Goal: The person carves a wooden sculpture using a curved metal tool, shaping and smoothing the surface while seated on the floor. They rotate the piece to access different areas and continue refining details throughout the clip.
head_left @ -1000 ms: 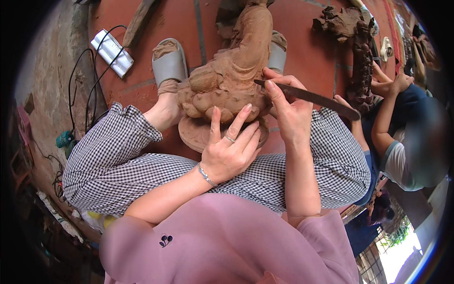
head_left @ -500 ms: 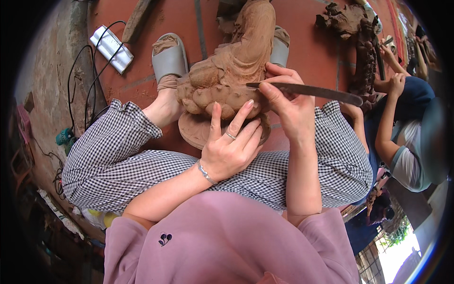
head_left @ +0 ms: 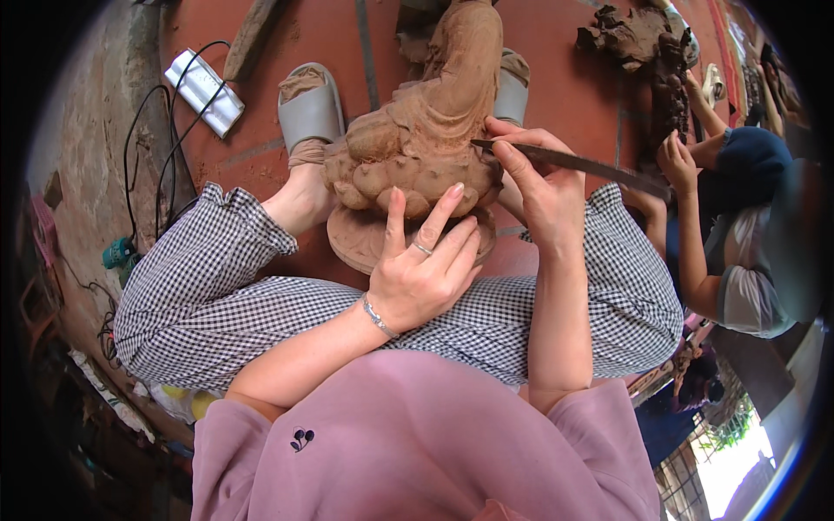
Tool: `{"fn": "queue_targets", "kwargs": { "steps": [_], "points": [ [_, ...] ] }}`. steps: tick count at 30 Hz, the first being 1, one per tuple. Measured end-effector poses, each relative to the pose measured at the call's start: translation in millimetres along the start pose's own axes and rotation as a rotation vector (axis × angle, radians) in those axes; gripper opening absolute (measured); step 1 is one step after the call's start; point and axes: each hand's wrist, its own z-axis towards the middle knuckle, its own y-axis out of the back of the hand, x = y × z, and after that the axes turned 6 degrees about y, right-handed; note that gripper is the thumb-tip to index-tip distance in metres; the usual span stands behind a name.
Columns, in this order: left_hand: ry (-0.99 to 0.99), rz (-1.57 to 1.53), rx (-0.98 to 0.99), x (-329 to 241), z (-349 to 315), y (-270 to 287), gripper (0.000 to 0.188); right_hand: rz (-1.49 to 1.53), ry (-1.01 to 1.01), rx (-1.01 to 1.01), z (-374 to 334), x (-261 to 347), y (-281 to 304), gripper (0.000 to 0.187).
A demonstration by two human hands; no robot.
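A brown carved wooden statue (head_left: pixel 439 122) stands between my feet, with draped folds above a petalled lotus base and a round disc (head_left: pixel 352 243) below. My left hand (head_left: pixel 424 267) lies against the front of the base with its fingers spread, thumb hidden. In my right hand (head_left: pixel 549 187) a long, dark, narrow metal file (head_left: pixel 608 172) is pinched between thumb and fingers. Its pointed end touches the statue, or nearly so, at the right side where the folds meet the petals. The other end sticks out to the right.
On the red tiled floor at upper left lie a silver-white box (head_left: pixel 204 93) with black cables and a wooden beam (head_left: pixel 252 39). A green power tool (head_left: pixel 117 253) is by the left wall. At right, another person's hand (head_left: pixel 676 163) is near a dark carved piece (head_left: pixel 669 91).
My right hand has shifted slightly right, and the file's tip has moved up and right along the statue. My left hand stays put. The other person's arms have moved.
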Motion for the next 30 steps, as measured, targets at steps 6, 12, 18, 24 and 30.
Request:
{"fn": "queue_targets", "kwargs": {
  "steps": [6, 12, 18, 24, 30],
  "points": [
    [-0.004, 0.0, -0.001, 0.5, 1.2, 0.4, 0.033, -0.046, 0.028, 0.026, 5.9, -0.2, 3.8, 0.019],
    [-0.002, -0.014, 0.011, 0.6, -0.1, 0.3, 0.033, -0.05, 0.101, 0.035, 4.1, 3.5, -1.0, 0.02],
    [-0.003, -0.025, 0.004, 0.1, 0.0, 0.1, 0.033, -0.062, 0.037, 0.047, 15.3, 4.5, 6.6, 0.019],
    [-0.002, -0.021, 0.01, 0.2, 0.8, 1.3, 0.032, -0.233, 0.256, 0.307, 20.0, 14.7, 19.7, 0.017],
    [0.006, -0.05, -0.029, -2.2, 2.3, 1.4, 0.029, -0.229, 0.312, 0.493, 68.1, 13.8, 34.8, 0.021]
  ]
}}
